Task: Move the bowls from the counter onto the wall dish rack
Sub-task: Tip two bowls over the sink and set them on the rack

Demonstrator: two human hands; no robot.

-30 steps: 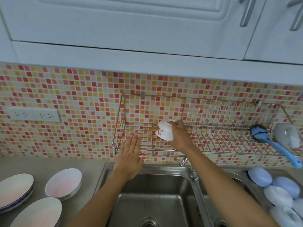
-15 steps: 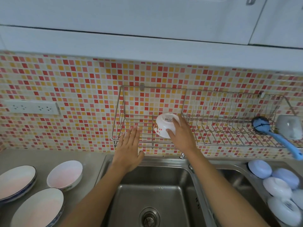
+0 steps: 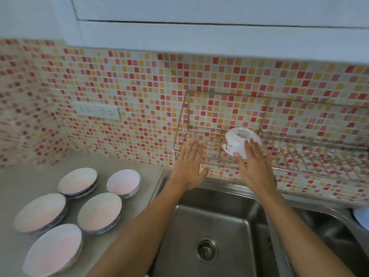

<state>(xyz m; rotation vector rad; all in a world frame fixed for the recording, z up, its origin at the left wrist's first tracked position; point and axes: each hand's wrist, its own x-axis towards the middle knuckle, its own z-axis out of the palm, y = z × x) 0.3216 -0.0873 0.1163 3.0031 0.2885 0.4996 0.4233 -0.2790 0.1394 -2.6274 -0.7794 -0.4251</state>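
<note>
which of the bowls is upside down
The small white bowl on the wall dish rack, foot ring up; the five on the counter sit open side up.

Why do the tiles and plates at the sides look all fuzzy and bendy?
In the head view, the wall tiles at far left are smeared by blur, the nearest dish on the counter has soft edges, and the cabinet edge bows from the wide lens. The bowl on the rack and both hands, left and right, look sharper, near the middle.
</note>
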